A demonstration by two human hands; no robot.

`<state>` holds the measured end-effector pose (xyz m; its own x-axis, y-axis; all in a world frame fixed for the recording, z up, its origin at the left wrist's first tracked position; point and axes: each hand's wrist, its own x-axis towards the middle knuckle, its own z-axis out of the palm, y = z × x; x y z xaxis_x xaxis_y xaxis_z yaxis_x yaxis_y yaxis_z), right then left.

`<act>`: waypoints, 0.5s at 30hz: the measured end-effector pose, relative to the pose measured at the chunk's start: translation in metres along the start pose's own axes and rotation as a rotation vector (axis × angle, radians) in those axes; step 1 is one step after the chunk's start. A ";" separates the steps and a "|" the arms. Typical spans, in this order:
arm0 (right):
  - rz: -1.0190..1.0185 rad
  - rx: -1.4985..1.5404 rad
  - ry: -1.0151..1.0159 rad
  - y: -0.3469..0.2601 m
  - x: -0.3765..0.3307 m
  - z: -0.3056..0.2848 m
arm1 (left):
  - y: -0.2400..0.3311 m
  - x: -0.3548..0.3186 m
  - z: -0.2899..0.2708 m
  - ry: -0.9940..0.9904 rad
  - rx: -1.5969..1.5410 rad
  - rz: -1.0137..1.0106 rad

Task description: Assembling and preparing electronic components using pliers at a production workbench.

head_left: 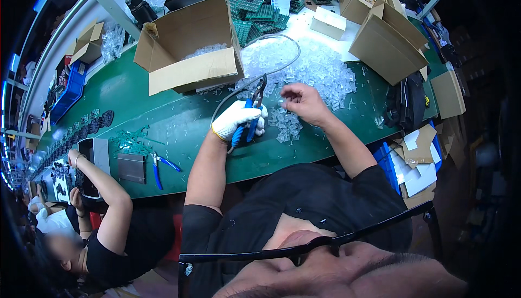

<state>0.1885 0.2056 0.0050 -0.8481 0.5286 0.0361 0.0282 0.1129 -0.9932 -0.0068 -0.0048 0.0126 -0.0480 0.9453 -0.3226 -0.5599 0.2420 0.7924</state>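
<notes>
My left hand point(236, 120), in a white glove, grips blue-handled cutting pliers point(251, 114) whose dark jaws point up toward a grey hose or cable point(274, 70). My right hand point(303, 101) is bare and pinches a small clear plastic piece point(283, 103) between its fingertips, just right of the plier jaws. Below both hands lies a small cluster of clear plastic parts point(287, 124) on the green table point(163, 119). A large heap of the same clear parts point(312, 67) spreads behind my hands.
An open cardboard box point(190, 54) holding clear parts stands at the back left; more boxes point(388, 40) sit at the right. Green circuit boards point(260, 13) are stacked at the back. A second pair of blue pliers point(159, 167) lies left, near a seated person point(103, 200).
</notes>
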 end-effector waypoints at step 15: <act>-0.314 -0.997 0.078 0.015 0.042 0.009 | -0.001 -0.001 0.001 -0.014 0.012 -0.017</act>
<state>0.1483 0.2215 -0.0096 -0.8574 0.4040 0.3189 0.2659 0.8782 -0.3977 -0.0054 -0.0056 0.0121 -0.0267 0.9439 -0.3293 -0.5505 0.2611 0.7930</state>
